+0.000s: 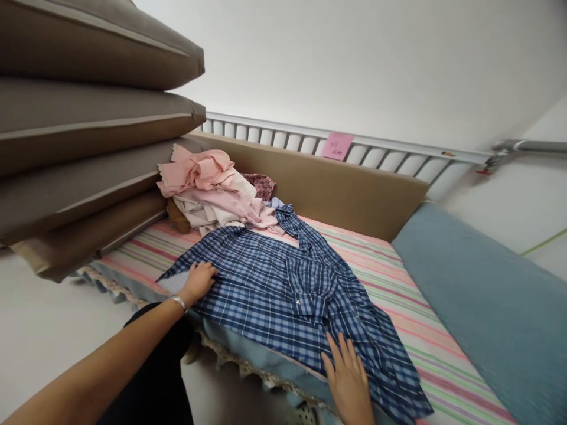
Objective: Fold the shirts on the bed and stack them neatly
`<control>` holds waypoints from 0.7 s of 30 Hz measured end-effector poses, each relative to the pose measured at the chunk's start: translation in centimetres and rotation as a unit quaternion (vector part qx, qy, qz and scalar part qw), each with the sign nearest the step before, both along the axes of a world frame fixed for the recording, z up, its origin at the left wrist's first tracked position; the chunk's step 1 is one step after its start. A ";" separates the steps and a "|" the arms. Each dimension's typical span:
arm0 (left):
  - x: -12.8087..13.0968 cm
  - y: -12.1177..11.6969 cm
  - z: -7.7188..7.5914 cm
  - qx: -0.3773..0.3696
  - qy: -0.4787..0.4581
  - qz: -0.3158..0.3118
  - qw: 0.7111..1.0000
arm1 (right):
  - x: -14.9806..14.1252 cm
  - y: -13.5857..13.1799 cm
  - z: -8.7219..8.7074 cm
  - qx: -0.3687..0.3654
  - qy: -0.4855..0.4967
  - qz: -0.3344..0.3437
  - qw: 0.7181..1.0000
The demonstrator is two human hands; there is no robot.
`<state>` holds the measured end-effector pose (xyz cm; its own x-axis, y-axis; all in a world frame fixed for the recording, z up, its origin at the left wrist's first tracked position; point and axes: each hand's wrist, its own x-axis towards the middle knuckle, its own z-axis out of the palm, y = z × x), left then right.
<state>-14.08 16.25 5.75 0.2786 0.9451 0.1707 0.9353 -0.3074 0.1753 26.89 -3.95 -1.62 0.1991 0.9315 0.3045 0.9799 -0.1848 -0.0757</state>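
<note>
A blue plaid shirt lies spread across a bed, one cuffed sleeve folded over its body. My left hand, with a silver bracelet at the wrist, rests on the shirt's left part, fingers slightly bent against the cloth. Beside it, a pale patch shows at the shirt's left edge. Nearer to me, my right hand lies palm down at the lower part of the shirt, fingers stretched and apart. Neither hand lifts the fabric.
A pile of pink and white clothes sits behind the shirt. Brown cushions are stacked at left. The striped sheet extends right towards a blue padded panel. A pink note hangs on the metal rail.
</note>
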 end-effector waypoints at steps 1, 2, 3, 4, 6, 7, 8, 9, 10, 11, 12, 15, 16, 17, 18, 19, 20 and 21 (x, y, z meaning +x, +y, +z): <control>0.1 0.3 0.5 0.003 0.001 -0.002 1.000 | -0.1 0.0 0.1 0.001 -0.002 0.001 1.000; 0.1 0.5 0.9 0.008 0.001 -0.003 1.000 | -0.2 0.0 0.1 0.000 -0.003 0.003 1.000; 0.1 0.7 1.4 0.015 -0.001 -0.002 1.000 | -0.2 0.0 0.2 -0.001 -0.005 0.005 1.000; 0.2 0.8 1.7 0.024 -0.002 0.004 1.000 | -0.3 0.0 0.3 -0.004 -0.006 0.006 1.000; 0.6 0.5 2.0 0.055 -0.003 0.028 0.998 | -0.3 0.0 0.5 -0.009 -0.008 0.004 1.000; 1.0 0.1 1.8 0.076 -0.003 0.039 0.996 | -0.3 0.0 0.6 -0.012 -0.008 0.002 1.000; 1.6 -0.6 1.5 0.097 -0.004 0.042 0.994 | -0.4 0.1 0.7 -0.017 -0.006 0.000 1.000; 2.5 -1.3 0.9 0.115 -0.008 0.033 0.993 | -0.4 0.1 0.8 -0.023 -0.001 -0.003 1.000; 3.5 -2.2 0.2 0.127 -0.014 0.010 0.992 | -0.5 0.2 1.0 -0.030 0.008 -0.007 0.999; 4.6 -3.1 -0.7 0.128 -0.022 -0.022 0.991 | -0.6 0.3 1.3 -0.040 0.019 -0.009 0.999; 5.6 -4.0 -1.7 0.120 -0.028 -0.054 0.991 | -0.7 0.3 1.7 -0.049 0.034 -0.010 0.998; 7.7 -5.9 -4.3 0.080 -0.029 -0.107 0.991 | -0.7 0.3 3.6 -0.071 0.099 0.003 0.993; 8.0 -6.1 -4.9 0.071 -0.024 -0.107 0.991 | -0.5 0.3 4.3 -0.073 0.129 0.008 0.989; 8.1 -6.1 -5.3 0.067 -0.018 -0.105 0.992 | -0.1 0.3 5.0 -0.071 0.161 0.009 0.984; 8.0 -5.9 -5.6 0.064 -0.011 -0.106 0.992 | 0.4 0.3 5.8 -0.064 0.193 -0.002 0.979; 7.9 -5.6 -5.7 0.062 -0.005 -0.108 0.992 | 1.0 0.4 6.5 -0.058 0.222 -0.026 0.973; 7.8 -5.4 -5.8 0.060 0.000 -0.110 0.992 | 1.8 0.5 7.1 -0.053 0.247 -0.060 0.966; 7.7 -5.2 -5.7 0.058 0.004 -0.112 0.992 | 2.7 0.8 7.7 -0.051 0.265 -0.099 0.958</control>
<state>-6.38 11.08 0.03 0.4811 0.8336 0.2712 0.8428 -0.5250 0.1186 29.57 -3.17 6.03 0.4754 0.8795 0.0205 0.7541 -0.3954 -0.5243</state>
